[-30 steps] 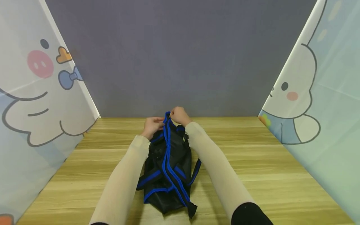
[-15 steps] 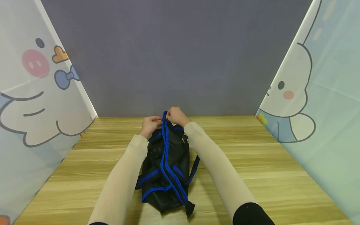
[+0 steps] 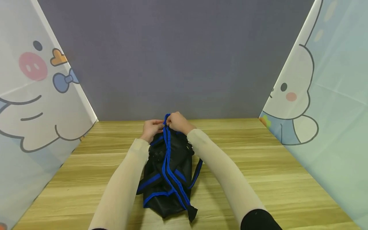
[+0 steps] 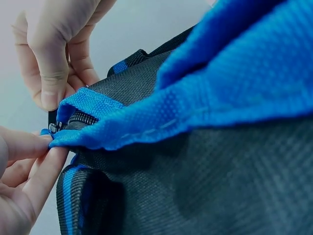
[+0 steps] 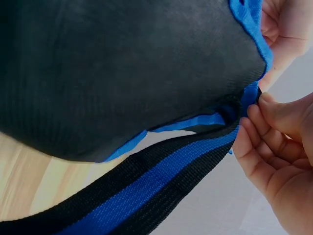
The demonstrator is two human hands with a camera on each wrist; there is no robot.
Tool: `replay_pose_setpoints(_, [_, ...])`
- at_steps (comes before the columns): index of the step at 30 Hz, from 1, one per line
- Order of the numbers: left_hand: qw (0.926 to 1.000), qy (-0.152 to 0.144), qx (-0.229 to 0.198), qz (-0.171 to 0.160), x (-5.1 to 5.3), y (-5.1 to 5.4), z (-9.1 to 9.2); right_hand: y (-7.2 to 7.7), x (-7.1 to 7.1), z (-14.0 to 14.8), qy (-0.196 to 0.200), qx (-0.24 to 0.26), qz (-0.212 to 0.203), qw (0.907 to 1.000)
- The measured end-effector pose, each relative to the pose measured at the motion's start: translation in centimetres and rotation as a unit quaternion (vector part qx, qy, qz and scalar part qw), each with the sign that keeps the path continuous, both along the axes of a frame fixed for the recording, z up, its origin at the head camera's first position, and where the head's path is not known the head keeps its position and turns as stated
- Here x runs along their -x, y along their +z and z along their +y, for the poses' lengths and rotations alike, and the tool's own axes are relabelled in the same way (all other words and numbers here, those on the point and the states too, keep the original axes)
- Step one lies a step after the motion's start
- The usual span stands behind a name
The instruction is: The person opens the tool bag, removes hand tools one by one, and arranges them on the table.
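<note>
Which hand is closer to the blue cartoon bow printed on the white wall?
Left. The left hand is on the blue bow's side of the blue trim on the black fabric bag; the right hand is across that trim, farther away.

On my feed I see a yellowish wood-grain tabletop (image 3: 247, 163), its streaks running crosswise. I make out a black bag (image 3: 181, 153) with blue trim resting directly on it.
</note>
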State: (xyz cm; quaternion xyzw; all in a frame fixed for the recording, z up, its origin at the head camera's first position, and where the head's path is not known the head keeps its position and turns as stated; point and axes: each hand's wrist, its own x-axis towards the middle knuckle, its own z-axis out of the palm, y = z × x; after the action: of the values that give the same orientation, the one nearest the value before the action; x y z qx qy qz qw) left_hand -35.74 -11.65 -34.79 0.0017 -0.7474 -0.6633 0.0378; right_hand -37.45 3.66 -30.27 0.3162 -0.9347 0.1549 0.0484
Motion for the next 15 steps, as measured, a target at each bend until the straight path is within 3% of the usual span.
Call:
replay_pose_setpoints(6, [0.9999, 0.004, 0.004, 0.014, 0.1, 0.2, 0.1, 0.1, -0.3, 0.3, 0.022, -0.014, 0.027, 0.9993])
replay_pose_setpoints(15, [0.9998, 0.009, -0.002, 0.018, -0.2, 0.6, 0.1, 0.2, -1.1, 0.5, 0.045, -0.026, 0.035, 0.998])
